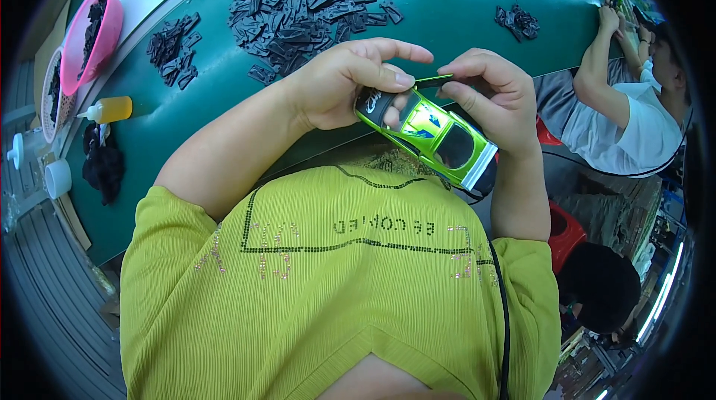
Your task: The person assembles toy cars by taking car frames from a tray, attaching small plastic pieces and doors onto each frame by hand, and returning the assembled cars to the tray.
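Note:
A lime-green toy car body [424, 125] with a dark front end hangs tilted above the table's near edge. My left hand [335, 83] is closed around its dark end, the thumb near the side opening and the index finger stretched out past it. My right hand [501, 98] pinches the outer end of a thin green-and-black toy car door [434, 81], which sticks out from the car's side. Whether the door is joined to the body is hard to tell, as the left thumb covers its inner end.
On the green table [201, 113] lie a large heap of black plastic parts [298, 8] and several smaller piles. At the left are a pink basket [112, 30] of dark parts, a bottle of yellow liquid [114, 109] and a black cloth [103, 165]. A co-worker [634, 116] sits at the right.

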A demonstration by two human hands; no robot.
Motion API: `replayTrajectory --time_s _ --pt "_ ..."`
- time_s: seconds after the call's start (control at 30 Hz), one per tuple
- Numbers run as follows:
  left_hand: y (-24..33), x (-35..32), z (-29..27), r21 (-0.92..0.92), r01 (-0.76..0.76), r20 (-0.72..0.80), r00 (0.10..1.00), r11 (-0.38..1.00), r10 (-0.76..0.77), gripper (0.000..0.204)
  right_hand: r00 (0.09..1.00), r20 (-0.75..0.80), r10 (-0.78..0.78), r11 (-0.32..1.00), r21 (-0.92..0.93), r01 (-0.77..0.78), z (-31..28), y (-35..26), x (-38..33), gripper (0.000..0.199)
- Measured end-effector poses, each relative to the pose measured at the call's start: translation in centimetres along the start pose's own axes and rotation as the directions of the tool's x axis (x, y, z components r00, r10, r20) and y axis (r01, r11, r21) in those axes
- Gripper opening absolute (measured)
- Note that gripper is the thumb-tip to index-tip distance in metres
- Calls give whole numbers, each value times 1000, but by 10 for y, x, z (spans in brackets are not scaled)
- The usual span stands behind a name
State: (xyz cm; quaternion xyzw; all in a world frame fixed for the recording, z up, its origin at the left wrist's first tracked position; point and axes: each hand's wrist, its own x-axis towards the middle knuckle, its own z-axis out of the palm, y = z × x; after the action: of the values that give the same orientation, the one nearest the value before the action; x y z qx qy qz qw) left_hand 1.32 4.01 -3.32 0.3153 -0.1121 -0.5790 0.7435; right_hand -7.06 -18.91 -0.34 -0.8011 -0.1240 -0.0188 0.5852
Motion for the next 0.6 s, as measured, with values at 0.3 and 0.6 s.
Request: replayTrajectory --time_s 0.3,0.6 --pt "1 -1 7 -47 21 -39 999 999 -22 55 998 -42 -40 998 -49 38 8 -1 -1 8" --pt "-1 1 6 -45 25 -91 995 999 -29 49 996 -17 -91 994 -59 90 9 1 10 8"
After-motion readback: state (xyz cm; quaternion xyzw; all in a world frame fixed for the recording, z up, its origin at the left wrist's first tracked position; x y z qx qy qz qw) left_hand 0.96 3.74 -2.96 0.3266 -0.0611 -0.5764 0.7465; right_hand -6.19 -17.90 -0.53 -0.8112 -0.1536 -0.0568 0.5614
